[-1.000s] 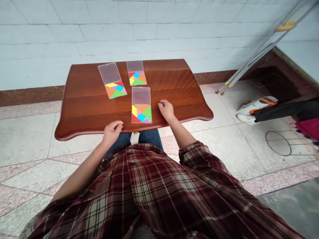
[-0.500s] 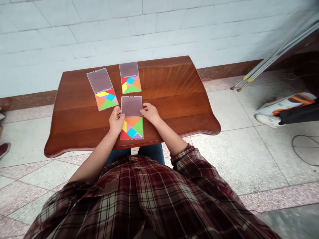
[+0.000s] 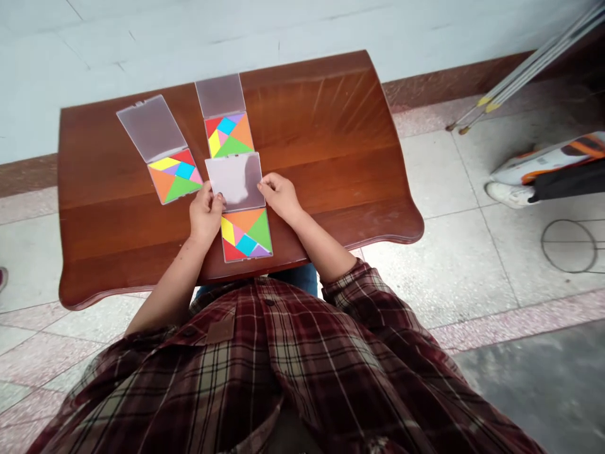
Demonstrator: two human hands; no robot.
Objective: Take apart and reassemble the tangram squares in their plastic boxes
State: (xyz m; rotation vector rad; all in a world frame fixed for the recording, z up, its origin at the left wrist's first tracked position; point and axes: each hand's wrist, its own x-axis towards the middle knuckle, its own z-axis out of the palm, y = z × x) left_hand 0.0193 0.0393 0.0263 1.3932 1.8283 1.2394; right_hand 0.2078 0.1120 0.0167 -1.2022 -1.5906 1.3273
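Observation:
Three open tangram cases lie on a brown wooden table [image 3: 331,139]. The nearest tangram case [image 3: 246,234] shows coloured pieces, and its frosted clear lid [image 3: 235,181] is raised off the table. My left hand [image 3: 205,213] pinches the lid's left edge. My right hand [image 3: 280,194] pinches its right edge. A second tangram case [image 3: 227,134] lies just behind, its lid [image 3: 220,95] flat on the table. A third tangram case [image 3: 174,175] sits to the left, its lid [image 3: 150,127] also folded back.
The table stands against a pale tiled wall [image 3: 142,38]. On the floor at the right are metal poles [image 3: 524,69], a white and orange shoe [image 3: 543,161], dark cloth [image 3: 571,180] and a wire ring [image 3: 568,246].
Both hands moved from the table's front edge to the nearest case's lid, took hold of its sides and lifted it. The view tilted further down.

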